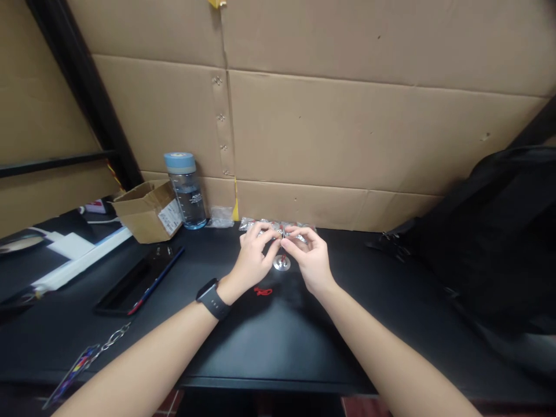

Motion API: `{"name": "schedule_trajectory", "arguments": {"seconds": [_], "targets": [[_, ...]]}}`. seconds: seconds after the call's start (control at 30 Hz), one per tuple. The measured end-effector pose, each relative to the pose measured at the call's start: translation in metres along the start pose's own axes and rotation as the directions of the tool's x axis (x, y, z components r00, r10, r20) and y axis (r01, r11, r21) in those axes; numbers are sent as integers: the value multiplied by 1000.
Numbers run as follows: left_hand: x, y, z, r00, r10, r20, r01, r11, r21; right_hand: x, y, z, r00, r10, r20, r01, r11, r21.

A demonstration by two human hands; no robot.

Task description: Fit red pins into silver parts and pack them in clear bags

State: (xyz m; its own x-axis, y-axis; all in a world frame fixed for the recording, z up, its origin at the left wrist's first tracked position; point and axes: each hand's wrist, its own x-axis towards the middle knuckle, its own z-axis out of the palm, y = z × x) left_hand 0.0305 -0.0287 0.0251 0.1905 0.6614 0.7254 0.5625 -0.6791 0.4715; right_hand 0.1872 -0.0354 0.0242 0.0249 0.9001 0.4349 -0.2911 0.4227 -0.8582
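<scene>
Both my hands meet over the black table (269,336) near its far edge. My left hand (254,255), with a black watch (212,298) on its wrist, pinches a small clear plastic packet (282,233) between thumb and fingers. My right hand (310,258) pinches the same packet from the other side. A small round metal piece (281,264) lies on the table just below the fingertips. Several more clear packets (260,223) lie behind the hands against the cardboard wall. A small red mark or item (263,291) sits on the table by my left wrist.
A blue-capped water bottle (187,191) and an open cardboard box (147,209) stand at the back left. A black phone (139,279) lies to the left, a chain with a coloured tag (93,353) near the front edge. A black bag (490,243) fills the right side.
</scene>
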Motion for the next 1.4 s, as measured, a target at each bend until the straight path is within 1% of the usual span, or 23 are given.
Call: {"name": "schedule_trajectory", "arguments": {"seconds": [0.1,0.2,0.27,0.4,0.57,0.67,0.8,0.9,1.0,1.07,1.23,1.4], "targets": [[0,1,-1,999,28,22,-30,996,84,1,4,-1,999,30,-15,-30,1000,-9],[-2,2,0,999,40,0,-39,979,201,3,5,-1,998,50,-38,-51,998,-36],[-2,2,0,999,25,-23,-19,970,241,3,4,-1,998,63,-29,-65,995,-81],[-1,2,-1,999,-24,-45,32,984,177,2,-4,-2,997,66,30,-60,984,-168],[-1,1,-1,998,-34,-47,39,992,123,3,-6,-5,992,89,90,-74,985,-158],[-1,1,-1,998,-46,-39,49,996,80,4,0,-6,995,1,98,19,980,-200],[-1,-2,-1,997,-67,-32,68,998,8,3,4,-5,987,-130,90,150,950,-274],[0,-4,-2,995,-93,-43,91,995,-49,1,1,-3,980,-177,88,195,938,-287],[2,-5,-4,994,-100,-51,94,991,-99,0,-3,-1,978,-190,88,208,935,-288],[3,-3,-7,994,-96,-55,90,991,-95,0,-5,0,979,-182,89,200,937,-286],[3,-1,-10,997,-48,-61,50,999,19,0,-4,0,984,-150,97,170,954,-246],[2,-5,-9,998,-9,-63,12,999,39,0,-1,-2,991,-114,72,129,962,-240]]}}
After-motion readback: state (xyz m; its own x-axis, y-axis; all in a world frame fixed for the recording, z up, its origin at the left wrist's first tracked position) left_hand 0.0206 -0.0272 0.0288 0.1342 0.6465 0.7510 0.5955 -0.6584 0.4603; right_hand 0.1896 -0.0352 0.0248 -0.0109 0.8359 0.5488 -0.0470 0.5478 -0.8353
